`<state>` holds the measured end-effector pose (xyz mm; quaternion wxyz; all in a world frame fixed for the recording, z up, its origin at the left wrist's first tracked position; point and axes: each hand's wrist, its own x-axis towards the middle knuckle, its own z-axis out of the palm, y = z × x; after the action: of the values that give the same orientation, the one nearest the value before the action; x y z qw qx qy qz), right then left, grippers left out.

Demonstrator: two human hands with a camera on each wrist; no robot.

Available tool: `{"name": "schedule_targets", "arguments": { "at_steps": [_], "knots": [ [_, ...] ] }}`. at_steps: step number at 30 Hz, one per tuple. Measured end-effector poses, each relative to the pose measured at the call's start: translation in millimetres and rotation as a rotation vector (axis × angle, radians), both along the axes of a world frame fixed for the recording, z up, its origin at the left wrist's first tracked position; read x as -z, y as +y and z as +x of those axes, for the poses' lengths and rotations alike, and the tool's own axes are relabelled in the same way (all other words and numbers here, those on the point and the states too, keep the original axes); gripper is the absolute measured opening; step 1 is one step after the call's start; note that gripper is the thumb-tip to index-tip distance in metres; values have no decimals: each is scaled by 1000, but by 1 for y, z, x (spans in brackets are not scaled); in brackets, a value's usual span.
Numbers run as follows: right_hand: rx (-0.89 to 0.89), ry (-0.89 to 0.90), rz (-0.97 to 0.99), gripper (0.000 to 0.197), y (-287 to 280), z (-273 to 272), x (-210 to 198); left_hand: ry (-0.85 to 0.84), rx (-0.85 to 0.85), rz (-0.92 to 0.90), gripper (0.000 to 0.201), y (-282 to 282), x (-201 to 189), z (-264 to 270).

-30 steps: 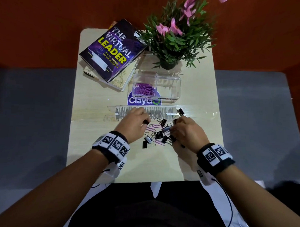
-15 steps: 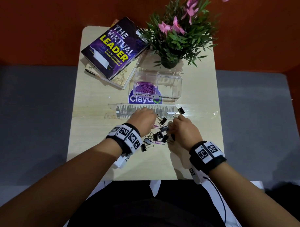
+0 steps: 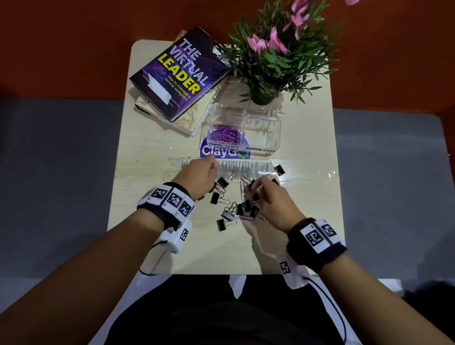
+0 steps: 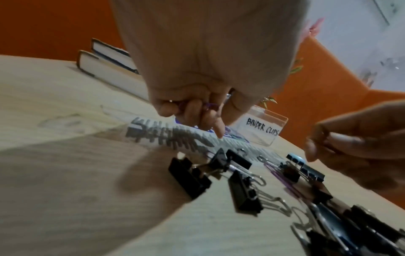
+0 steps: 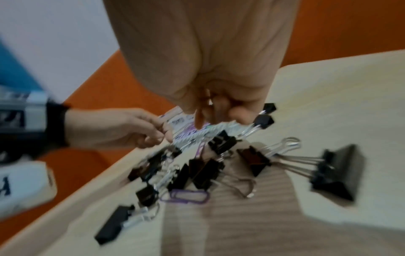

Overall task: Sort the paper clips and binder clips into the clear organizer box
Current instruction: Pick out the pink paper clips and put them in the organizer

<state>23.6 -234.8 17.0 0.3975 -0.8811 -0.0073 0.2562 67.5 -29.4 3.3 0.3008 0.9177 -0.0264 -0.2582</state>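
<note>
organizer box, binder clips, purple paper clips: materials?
Organizer box: looks like clear, glossy hard plastic; the table shows through its walls. Binder clips: black bodies, probably painted metal, with shiny bare wire handles. Purple paper clips: thin bent wire with a coloured coating, likely vinyl or paint; too small to tell which.
</note>
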Motion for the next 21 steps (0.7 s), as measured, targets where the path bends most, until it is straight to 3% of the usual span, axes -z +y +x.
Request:
{"name": "schedule_targets", "arguments": {
  "at_steps": [5, 13, 17, 21],
  "knots": [
    [-49, -134, -401, 18, 32, 11, 11, -30, 114, 139, 13, -1, 1, 3],
    [-60, -2, -474, 6, 47, 16, 14, -3, 168, 107, 16, 6, 5, 2],
    [-6, -15, -295, 2, 44, 18, 19, 6, 185, 194, 12, -5, 4, 0],
    [264, 145, 279, 22, 15, 16, 11, 54, 182, 226, 10, -12, 4, -4]
  ]
}}
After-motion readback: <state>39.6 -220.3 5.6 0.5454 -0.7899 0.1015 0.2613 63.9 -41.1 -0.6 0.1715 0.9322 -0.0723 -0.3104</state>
